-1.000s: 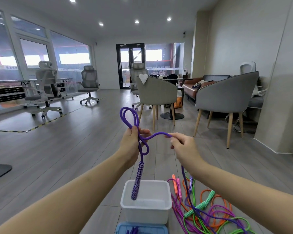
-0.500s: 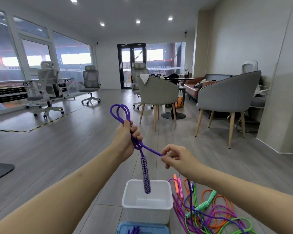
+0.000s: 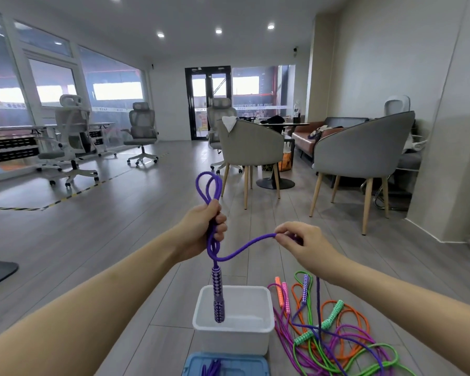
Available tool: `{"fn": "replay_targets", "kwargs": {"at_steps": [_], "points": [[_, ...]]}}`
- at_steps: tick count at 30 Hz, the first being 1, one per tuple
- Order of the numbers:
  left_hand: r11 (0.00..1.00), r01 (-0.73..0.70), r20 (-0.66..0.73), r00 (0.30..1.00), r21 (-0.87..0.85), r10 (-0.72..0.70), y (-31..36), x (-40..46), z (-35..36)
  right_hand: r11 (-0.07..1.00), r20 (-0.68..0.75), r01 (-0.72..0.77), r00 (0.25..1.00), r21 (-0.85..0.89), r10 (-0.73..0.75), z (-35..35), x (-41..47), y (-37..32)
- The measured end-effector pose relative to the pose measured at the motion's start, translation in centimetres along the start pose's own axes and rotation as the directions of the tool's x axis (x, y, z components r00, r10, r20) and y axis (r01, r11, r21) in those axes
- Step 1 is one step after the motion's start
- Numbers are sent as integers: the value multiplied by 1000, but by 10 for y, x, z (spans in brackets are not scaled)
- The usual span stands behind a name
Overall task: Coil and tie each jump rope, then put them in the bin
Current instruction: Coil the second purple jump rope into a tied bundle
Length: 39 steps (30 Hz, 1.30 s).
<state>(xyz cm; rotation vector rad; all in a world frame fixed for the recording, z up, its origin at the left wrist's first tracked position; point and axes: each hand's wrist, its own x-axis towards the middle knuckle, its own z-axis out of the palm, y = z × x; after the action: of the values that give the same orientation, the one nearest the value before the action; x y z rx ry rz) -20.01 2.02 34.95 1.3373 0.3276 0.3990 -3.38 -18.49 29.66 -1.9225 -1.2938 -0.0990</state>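
My left hand (image 3: 204,229) grips a folded bundle of the purple jump rope (image 3: 244,249); two loops stick up above the fist and a patterned purple handle (image 3: 218,299) hangs below it, over the white bin (image 3: 234,336). My right hand (image 3: 300,244) pinches the rope's free strand to the right of the bundle, and the strand sags between the hands. The rest of that rope runs down to the pile of jump ropes (image 3: 334,335) on the floor.
A blue lid (image 3: 244,366) with a piece of purple rope on it lies in front of the bin. Orange, green, pink and purple ropes are tangled on the floor right of the bin. Grey chairs (image 3: 361,158) and a round table stand beyond.
My left hand has swung right and lower with the bundle. My right hand has lifted and moved right, drawing the free strand out into a longer sagging span.
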Motion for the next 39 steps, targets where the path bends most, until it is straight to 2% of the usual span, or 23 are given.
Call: {"fn": "replay_targets", "kwargs": {"at_steps": [6, 11, 15, 19, 22, 25, 27, 29, 31, 33, 34, 36, 39], "points": [[964, 67, 156, 982, 258, -110, -17, -12, 21, 974, -72, 161, 982, -161, -174, 2, 7, -18], [947, 98, 238, 955, 307, -176, -28, -14, 27, 945, -108, 239, 957, -225, -268, 8, 9, -26], [954, 84, 252, 954, 289, -161, -38, -14, 31, 917, -124, 277, 939, -285, -322, 12, 9, -26], [958, 118, 238, 954, 261, -182, -43, -11, 37, 929, -114, 270, 945, -253, -305, 16, 10, -22], [918, 215, 242, 921, 334, -305, -39, -9, 37, 950, -90, 229, 963, -215, -252, 13, 8, -14], [877, 232, 265, 893, 419, -363, -34, -8, 31, 970, -103, 118, 984, -214, -143, 2, 7, -2], [889, 200, 283, 899, 411, -333, -31, -8, 26, 969, -126, 29, 990, -244, -61, -2, 7, 10], [936, 140, 284, 929, 321, -237, -26, -8, 20, 968, -180, -98, 982, -230, 56, -6, 6, 23], [978, 67, 247, 962, 198, -116, -19, -7, 17, 960, -279, -278, 924, -23, 260, -14, 7, 34], [998, -14, 149, 989, 59, 5, -13, -6, 13, 911, -320, -365, 854, 194, 410, -28, 6, 41], [998, -55, 80, 995, -3, 55, -10, -5, 11, 899, -311, -374, 847, 227, 431, -34, 5, 43], [988, -123, -42, 992, -89, 120, -7, -1, 5, 900, -231, -349, 882, 262, 410, -38, 3, 36], [979, -157, -128, 982, -129, 140, -7, 4, -1, 892, -82, -289, 938, 346, 336, -29, 4, 12]]}}
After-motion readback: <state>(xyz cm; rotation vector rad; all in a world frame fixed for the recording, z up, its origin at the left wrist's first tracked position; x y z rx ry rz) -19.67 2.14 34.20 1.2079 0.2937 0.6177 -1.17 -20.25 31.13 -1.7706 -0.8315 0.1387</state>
